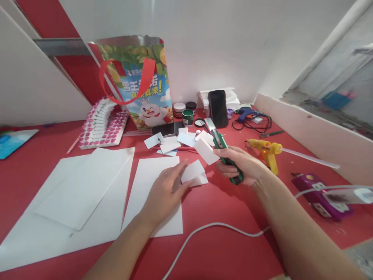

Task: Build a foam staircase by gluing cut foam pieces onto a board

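a pale wall point(233, 46) rises behind the red tabletop point(221, 254).

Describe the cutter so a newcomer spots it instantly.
Over the red table, find the right hand, pinching a small white card. It also grips the cutter, silvery end forward; a green-and-black handle sets it apart from the yellow glue gun.

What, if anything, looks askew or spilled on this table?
I see no spill. The small pale cards near the middle of the red table look untidy, overlapping at different angles.
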`<state>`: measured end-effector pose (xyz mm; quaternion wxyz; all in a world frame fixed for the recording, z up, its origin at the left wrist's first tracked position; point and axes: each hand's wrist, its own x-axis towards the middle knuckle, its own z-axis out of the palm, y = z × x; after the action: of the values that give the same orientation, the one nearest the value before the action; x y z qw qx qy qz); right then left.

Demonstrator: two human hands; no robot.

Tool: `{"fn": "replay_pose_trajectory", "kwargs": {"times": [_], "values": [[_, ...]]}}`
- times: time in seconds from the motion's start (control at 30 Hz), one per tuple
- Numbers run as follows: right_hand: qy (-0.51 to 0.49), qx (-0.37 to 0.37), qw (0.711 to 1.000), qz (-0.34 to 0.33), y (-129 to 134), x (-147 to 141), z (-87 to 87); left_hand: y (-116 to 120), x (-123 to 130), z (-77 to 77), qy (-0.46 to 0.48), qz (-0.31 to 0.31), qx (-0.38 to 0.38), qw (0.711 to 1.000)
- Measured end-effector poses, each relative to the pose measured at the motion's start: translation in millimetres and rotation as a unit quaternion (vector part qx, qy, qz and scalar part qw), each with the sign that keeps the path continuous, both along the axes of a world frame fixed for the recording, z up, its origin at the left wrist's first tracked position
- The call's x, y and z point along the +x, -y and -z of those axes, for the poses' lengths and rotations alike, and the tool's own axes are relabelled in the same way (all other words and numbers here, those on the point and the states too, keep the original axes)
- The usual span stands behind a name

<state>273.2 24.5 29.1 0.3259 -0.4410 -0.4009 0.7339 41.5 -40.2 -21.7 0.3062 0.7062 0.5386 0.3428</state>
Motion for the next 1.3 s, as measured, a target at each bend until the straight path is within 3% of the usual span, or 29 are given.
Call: {"fn": "replay_pose_trajectory", "kwargs": {"times": [0.1,0.3,0.37,0.53,0.6,0.7,0.77,0.83,0.97,1.13,1.3], "values": [[-0.113,-0.103,0.985,-0.074,-3,0,6.8,0,-1,-0.1,0.072,-0.068,0.006,0.995],[-0.139,-0.179,0.955,-0.189,-8,-8,21.0,1,-3,1.8,0.174,-0.133,0.089,0.972],[-0.160,-0.196,0.940,-0.228,-7,-11,22.4,2,-4,0.7,0.148,-0.116,0.138,0.972],[-0.174,-0.216,0.912,-0.302,-2,-17,26.0,3,-4,-5.7,0.047,0.018,0.213,0.976],[-0.176,-0.216,0.907,-0.317,-2,-19,27.7,3,-4,-6.9,0.035,0.025,0.221,0.974],[-0.160,-0.214,0.912,-0.310,-3,-21,27.5,4,-3,-7.1,0.048,0.001,0.194,0.980],[-0.140,-0.211,0.921,-0.295,-2,-22,25.0,6,-2,-8.1,0.098,-0.026,0.127,0.987],[-0.111,-0.181,0.947,-0.240,0,-23,21.4,6,1,-10.3,0.174,-0.077,0.042,0.981],[-0.064,-0.084,0.988,-0.109,7,-25,16.8,4,4,-13.7,0.281,-0.164,-0.079,0.942],[-0.016,0.014,0.998,-0.051,13,-31,18.9,3,5,-11.2,0.322,-0.168,-0.120,0.924],[-0.019,0.019,0.999,-0.024,11,-34,22.1,8,9,-11.9,0.307,-0.159,-0.111,0.932]]}}
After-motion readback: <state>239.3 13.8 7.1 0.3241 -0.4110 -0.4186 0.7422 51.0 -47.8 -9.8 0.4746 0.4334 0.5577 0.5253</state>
